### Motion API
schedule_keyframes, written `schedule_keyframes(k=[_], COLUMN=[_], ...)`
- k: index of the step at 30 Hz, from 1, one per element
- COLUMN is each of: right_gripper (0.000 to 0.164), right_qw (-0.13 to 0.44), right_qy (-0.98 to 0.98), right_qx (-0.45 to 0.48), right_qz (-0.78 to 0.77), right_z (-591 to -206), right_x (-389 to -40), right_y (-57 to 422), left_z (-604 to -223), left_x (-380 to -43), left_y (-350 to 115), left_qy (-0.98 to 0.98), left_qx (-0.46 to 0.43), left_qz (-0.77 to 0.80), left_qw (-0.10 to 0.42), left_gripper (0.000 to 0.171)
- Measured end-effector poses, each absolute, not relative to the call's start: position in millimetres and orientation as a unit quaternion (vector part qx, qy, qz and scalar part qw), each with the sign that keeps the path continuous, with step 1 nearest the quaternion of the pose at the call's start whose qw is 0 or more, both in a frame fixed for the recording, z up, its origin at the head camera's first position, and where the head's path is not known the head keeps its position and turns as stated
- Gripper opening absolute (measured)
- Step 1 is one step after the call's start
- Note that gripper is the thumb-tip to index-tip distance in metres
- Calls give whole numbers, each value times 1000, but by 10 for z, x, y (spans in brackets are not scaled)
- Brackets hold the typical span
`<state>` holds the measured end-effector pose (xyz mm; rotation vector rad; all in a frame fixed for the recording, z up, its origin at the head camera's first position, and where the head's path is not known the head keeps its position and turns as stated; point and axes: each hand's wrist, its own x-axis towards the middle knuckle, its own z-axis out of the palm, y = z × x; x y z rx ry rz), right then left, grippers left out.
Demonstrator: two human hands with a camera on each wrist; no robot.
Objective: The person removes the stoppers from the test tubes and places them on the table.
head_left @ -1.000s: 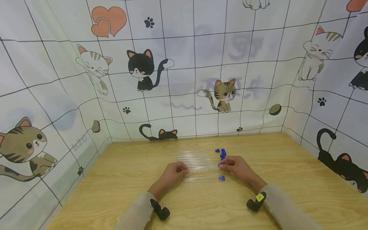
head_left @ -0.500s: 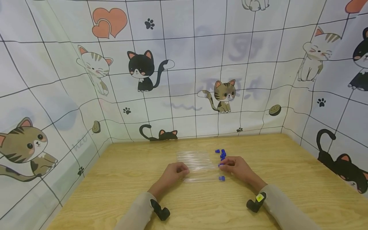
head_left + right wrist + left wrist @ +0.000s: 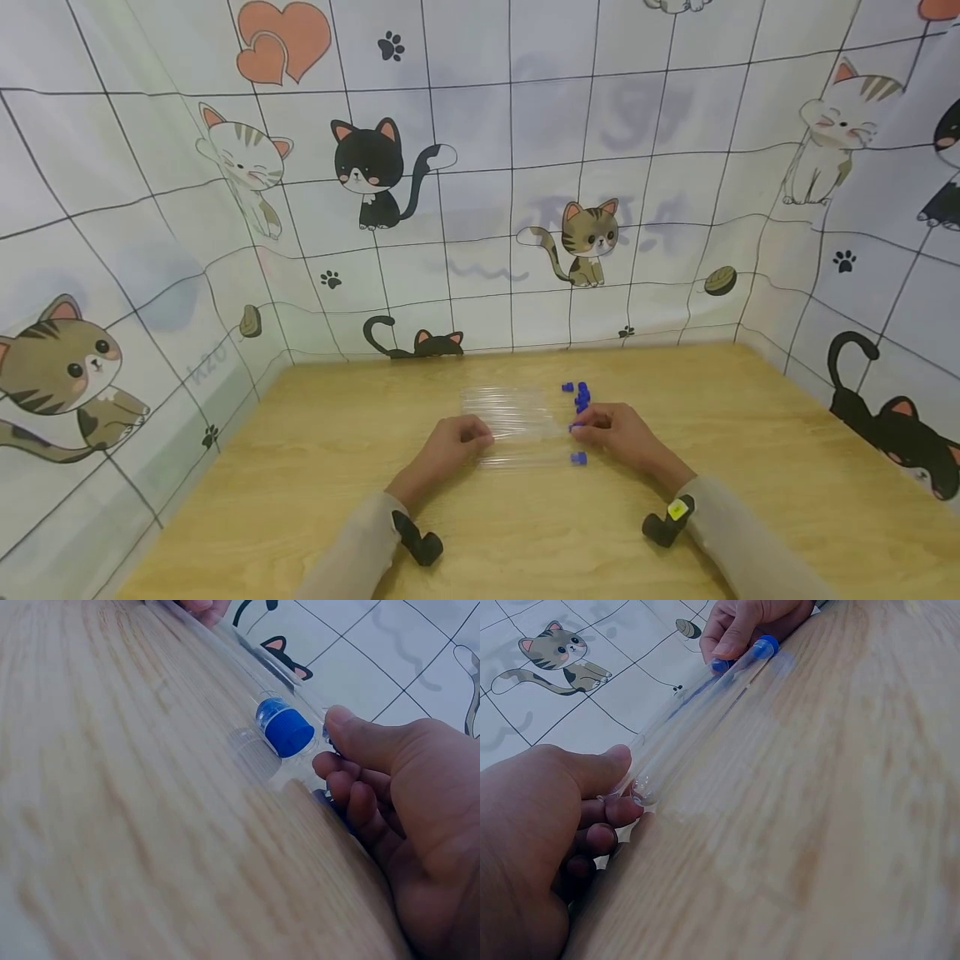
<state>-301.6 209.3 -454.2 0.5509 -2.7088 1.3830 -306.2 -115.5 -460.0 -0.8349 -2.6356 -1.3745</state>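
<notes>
My left hand point(image 3: 452, 442) pinches the rounded end of a clear test tube point(image 3: 651, 739) between thumb and fingers. At the tube's other end my right hand point(image 3: 621, 432) pinches a blue stopper point(image 3: 720, 666), mostly covered by the fingertips. Nearer to me, alongside, lies another clear test tube point(image 3: 705, 716) with a blue stopper point(image 3: 290, 733) in its mouth. Beyond the hands, several clear test tubes point(image 3: 510, 408) lie side by side on the table. Several loose blue stoppers point(image 3: 582, 398) are grouped behind my right fingertips.
The wooden table point(image 3: 360, 417) carries everything. A white cloth point(image 3: 480, 192) with cat drawings and grid lines hangs behind the table and along both sides. A black wrist camera point(image 3: 420, 537) sits on each sleeve.
The head view has tipped slightly downward, so the scene sits a little higher. Both hands keep their places on the tube and the stopper.
</notes>
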Motion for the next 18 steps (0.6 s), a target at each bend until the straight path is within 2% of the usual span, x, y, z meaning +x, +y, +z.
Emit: schedule_keyframes(k=[10,18], right_gripper=[19,23], right_qw=[4,3], right_qy=[-880,-870], right_qx=[165,160], right_qz=[445,465], right_z=[-4518,-4504], right_x=[-3044,-3054], right_y=[2086,2127], left_z=[-4571,-4553], left_x=[-3062,-3078], left_y=[-1148,-1162], left_qy=[-856,-859], left_qx=[-250,-258], left_qz=[-453,-440], left_qw=[8,32], left_gripper=[7,6])
